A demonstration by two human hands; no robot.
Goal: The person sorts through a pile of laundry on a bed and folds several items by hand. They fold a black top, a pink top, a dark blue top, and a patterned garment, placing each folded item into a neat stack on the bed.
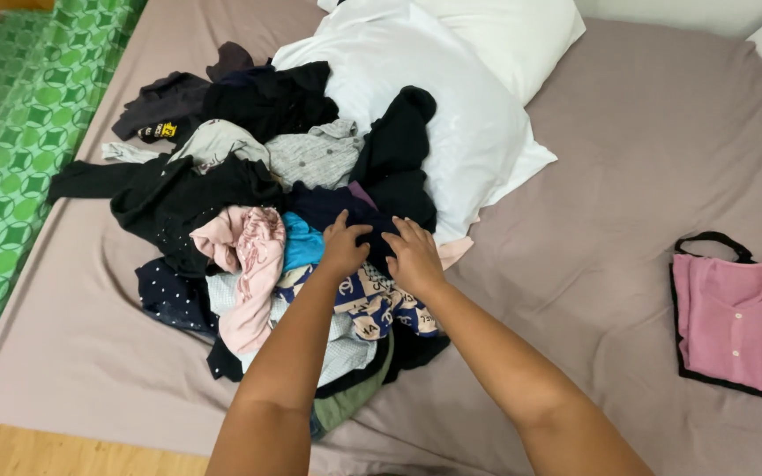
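A heap of mixed clothes [249, 203] lies on a bed with a grey-brown sheet [610, 203]. Both my hands rest on the near side of the heap. My left hand [343, 244] grips a dark navy garment [337, 209] at its edge. Beside it, my right hand [414, 256] presses its fingers into the same dark cloth. Under my wrists lies a navy and cream patterned piece [372, 304]. A pink garment [249, 264] and a bright blue one [300, 244] sit just left of my left hand.
Two white pillows [451, 79] lie behind the heap. A folded pink shirt [729, 322] on a black-trimmed piece sits alone at the right of the bed. A green patterned mat [19, 123] covers the floor at the left, with wooden floor [11, 445] near the bed's front corner.
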